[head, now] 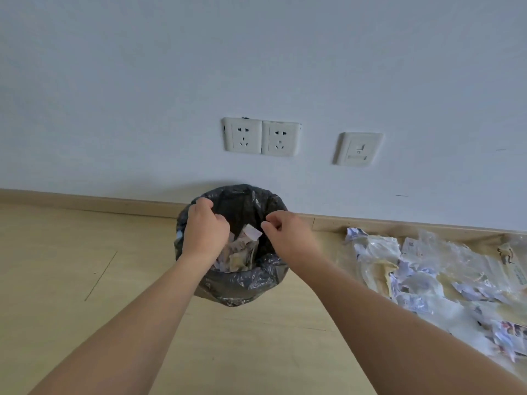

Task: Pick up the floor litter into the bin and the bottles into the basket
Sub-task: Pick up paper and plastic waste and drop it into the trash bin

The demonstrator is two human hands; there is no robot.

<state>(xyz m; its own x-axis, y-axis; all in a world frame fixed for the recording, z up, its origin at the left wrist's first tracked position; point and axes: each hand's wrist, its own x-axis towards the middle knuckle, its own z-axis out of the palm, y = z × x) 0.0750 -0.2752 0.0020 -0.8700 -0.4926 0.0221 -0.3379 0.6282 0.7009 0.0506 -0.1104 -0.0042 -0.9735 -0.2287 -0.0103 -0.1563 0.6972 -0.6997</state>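
The left hand [206, 229] hovers over the near-left rim of the bin [242, 289], its fingers curled under; whether that grip has hold of the black liner or nothing at all I cannot tell from here. The bin stands on the floor against the skirting board, already holding crumpled paper and wrappers [242, 249]. The right hand [285, 232] sits over the opening, fingertips drawn together with nothing visible between them, so it looks like a drop just made. To the right, a heap of floor litter [433, 280] lies along the wall. The binning step seems midway; next calls for reaching right to gather more. No bottles or basket in sight.
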